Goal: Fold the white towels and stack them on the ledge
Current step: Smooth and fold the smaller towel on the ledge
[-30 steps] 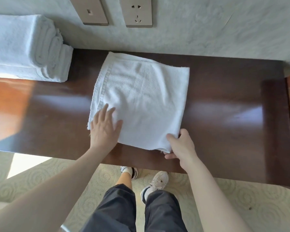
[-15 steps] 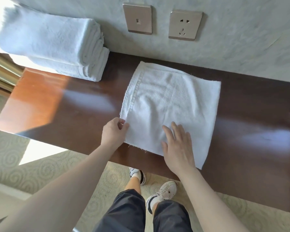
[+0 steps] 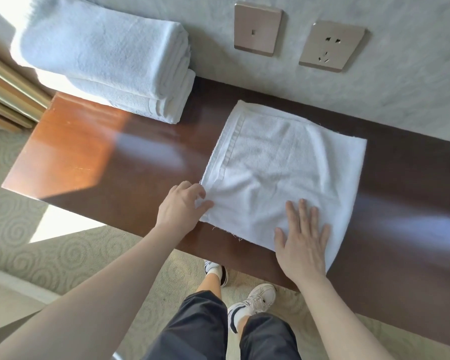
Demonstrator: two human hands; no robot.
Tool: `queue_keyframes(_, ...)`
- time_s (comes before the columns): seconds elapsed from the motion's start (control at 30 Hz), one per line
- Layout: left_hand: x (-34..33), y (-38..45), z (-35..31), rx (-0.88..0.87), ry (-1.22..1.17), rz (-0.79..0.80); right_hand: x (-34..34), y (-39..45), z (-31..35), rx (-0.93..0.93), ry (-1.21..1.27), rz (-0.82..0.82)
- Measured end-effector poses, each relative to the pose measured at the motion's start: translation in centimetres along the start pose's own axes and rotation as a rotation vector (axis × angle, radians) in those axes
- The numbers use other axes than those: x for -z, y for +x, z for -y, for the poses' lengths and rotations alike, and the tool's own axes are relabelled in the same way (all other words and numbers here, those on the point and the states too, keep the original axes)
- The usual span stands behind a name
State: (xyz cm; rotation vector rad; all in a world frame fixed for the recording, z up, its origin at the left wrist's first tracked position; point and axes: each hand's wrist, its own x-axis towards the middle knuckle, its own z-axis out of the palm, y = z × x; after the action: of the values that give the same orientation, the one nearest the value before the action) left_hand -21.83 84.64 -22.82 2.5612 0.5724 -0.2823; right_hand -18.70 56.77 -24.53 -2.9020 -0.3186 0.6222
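A white towel (image 3: 283, 167), folded into a rough square, lies flat on the dark wooden ledge (image 3: 130, 178) below the wall. My left hand (image 3: 182, 206) pinches the towel's near left corner between thumb and fingers. My right hand (image 3: 303, 240) lies flat on the towel's near right part, palm down with fingers spread. A stack of folded white towels (image 3: 109, 58) sits at the far left end of the ledge against the wall.
A switch plate (image 3: 257, 29) and a power socket (image 3: 331, 46) are on the wall above the ledge. Patterned carpet (image 3: 50, 245) lies below, with my legs and white shoes at the ledge's near edge. A gold-coloured frame (image 3: 8, 100) stands at far left.
My left hand went from resting flat on the towel to pinching its near left corner. My right hand let go of the near right corner and now lies flat on the towel. The view shifted left.
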Motion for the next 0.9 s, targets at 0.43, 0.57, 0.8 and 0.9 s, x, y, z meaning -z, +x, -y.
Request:
queue_keyframes(0.43, 0.8, 0.3, 0.9, 0.175, -0.35, 0.121, 0.7, 0.8, 1.1, -0.103, -0.005, 0.062)
queue_keyframes(0.57, 1.2, 2.4, -1.1, 0.189, -0.361, 0.109, 1.1, 1.6, 2.5, -0.021, 0.026, 0.027)
queue_keyframes(0.8, 1.7, 8.7, -3.6, 0.204, -0.4, 0.079, 0.1, 1.6, 2.8, 0.046, -0.069, 0.066)
queue_keyframes(0.9, 1.6, 11.5, -4.7, 0.138, -0.388, 0.035, 0.0, 1.3, 2.8, 0.037, -0.09, 0.073)
